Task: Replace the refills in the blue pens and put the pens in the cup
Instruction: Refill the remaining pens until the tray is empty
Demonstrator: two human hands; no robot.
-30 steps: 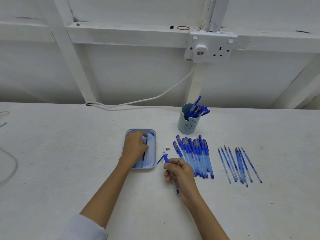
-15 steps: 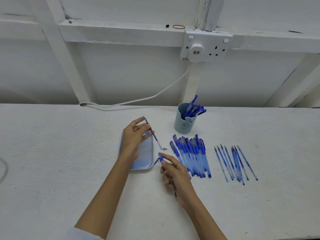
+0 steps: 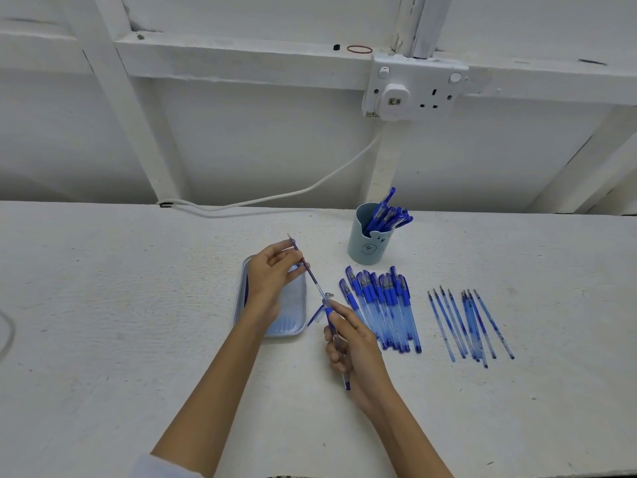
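Note:
My left hand (image 3: 272,277) pinches a thin dark refill (image 3: 307,267) above the pale blue tray (image 3: 293,322). The refill slants down to the right, and its lower end meets the open top of a blue pen barrel (image 3: 332,326). My right hand (image 3: 355,343) grips that barrel, whose blue end sticks out below my palm. A small metal pen tip (image 3: 330,295) and a blue cap (image 3: 315,315) lie on the table beside the barrel. A row of several blue pens (image 3: 382,308) lies to the right. The grey-blue cup (image 3: 367,243) behind them holds several pens.
Several loose used refills (image 3: 468,322) lie in a row at the right of the white table (image 3: 138,305). A white cable (image 3: 275,198) runs along the back edge up to a wall socket (image 3: 413,88). Another cable loop (image 3: 7,332) shows at the far left.
My left hand took a refill out of the tray, lifted it and brought its lower end to the barrel in my right hand. The right hand has barely moved.

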